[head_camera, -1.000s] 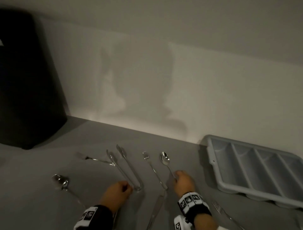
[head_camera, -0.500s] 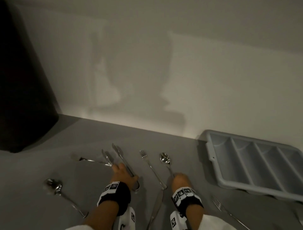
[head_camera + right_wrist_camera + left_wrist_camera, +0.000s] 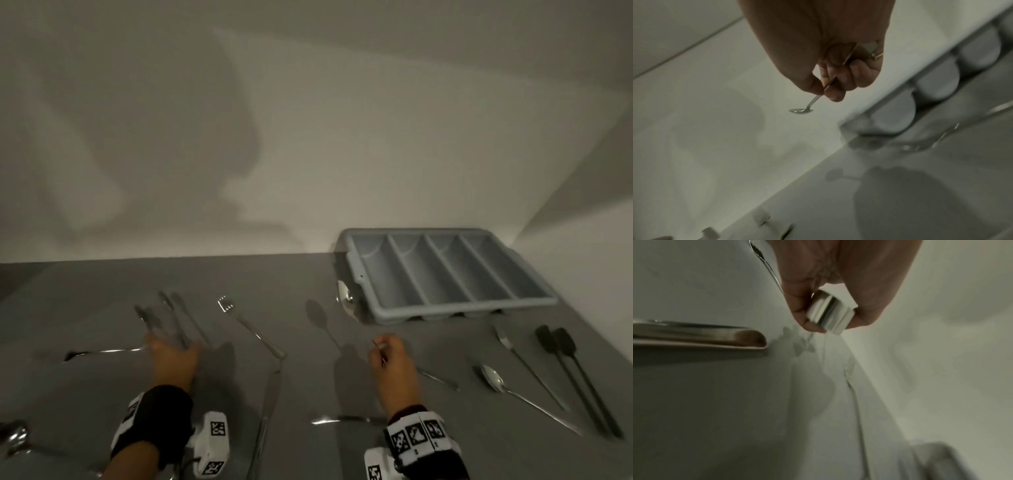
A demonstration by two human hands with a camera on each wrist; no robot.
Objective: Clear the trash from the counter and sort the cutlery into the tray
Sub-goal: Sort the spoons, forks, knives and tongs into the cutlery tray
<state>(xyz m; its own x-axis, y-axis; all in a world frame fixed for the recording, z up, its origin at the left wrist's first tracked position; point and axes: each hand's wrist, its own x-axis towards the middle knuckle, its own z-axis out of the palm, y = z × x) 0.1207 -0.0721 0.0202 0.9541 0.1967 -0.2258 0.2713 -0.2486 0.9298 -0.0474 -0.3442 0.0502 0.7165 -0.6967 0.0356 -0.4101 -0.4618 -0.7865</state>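
My left hand [image 3: 171, 346] pinches the closed end of the metal tongs [image 3: 830, 313]. In the head view the tongs [image 3: 171, 318] are blurred and point away from me, just above the grey counter [image 3: 85, 291]. My right hand [image 3: 382, 346] grips a spoon by its handle. Its bowl [image 3: 345, 295] hangs in the air close to the left end of the grey four-slot cutlery tray [image 3: 356, 270]. The right wrist view shows the spoon [image 3: 801, 110] level and the tray [image 3: 937, 87] to its right. No cutlery shows in the tray's slots.
On the counter lie a fork [image 3: 253, 329], a knife [image 3: 267, 411], a fork [image 3: 520, 356], a spoon [image 3: 496, 378] and two black spatulas [image 3: 575, 373]. More cutlery lies at the far left [image 3: 102, 351] and bottom left [image 3: 17, 435]. A wall runs behind.
My view has swung right and the black bin has left the frame. My right hand has lifted the spoon toward the tray. My left hand has taken hold of the tongs and raised them.
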